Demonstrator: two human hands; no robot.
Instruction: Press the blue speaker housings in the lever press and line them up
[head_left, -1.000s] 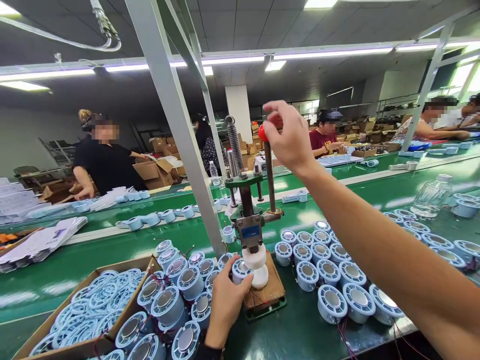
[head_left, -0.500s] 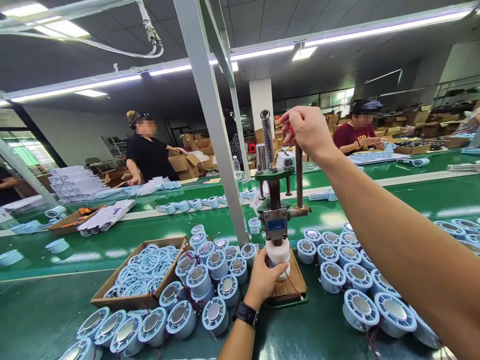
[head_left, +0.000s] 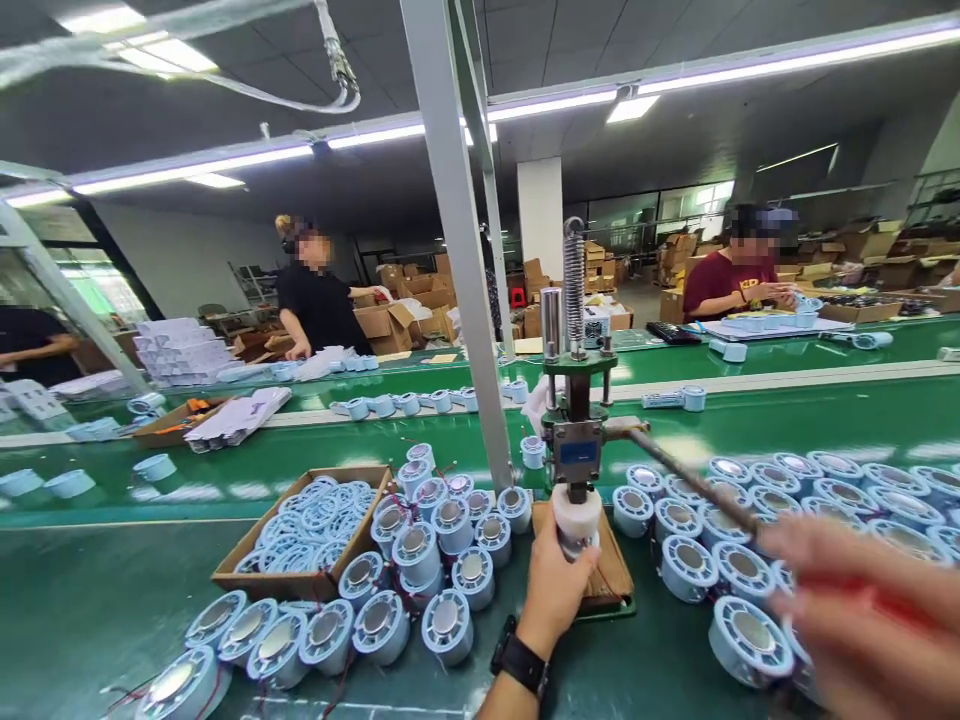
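Note:
A hand-lever press [head_left: 577, 440] with a tall spring stands on a wooden base [head_left: 611, 570]. My left hand [head_left: 559, 580], with a dark watch on its wrist, is wrapped round a small round part [head_left: 577, 545] right below the press's white cylindrical head [head_left: 576, 512]. My fingers hide most of that part. At the lower right, my right hand [head_left: 862, 600] is closed round the red grip of the press lever [head_left: 697, 480]. It is blurred by motion. The lever slants down towards me.
Light-blue round housings with metal discs and wires crowd both sides of the press, one group left [head_left: 416, 555], one right [head_left: 690, 568]. A cardboard box [head_left: 225, 575] holds blue rings. Behind a metal post [head_left: 457, 200], two co-workers [head_left: 322, 300] [head_left: 731, 280] work across the green conveyor [head_left: 420, 430].
My right hand has pulled the lever from upright down to the right and towards me. The press's white head is lower over the part. My left hand stays there; the view has shifted.

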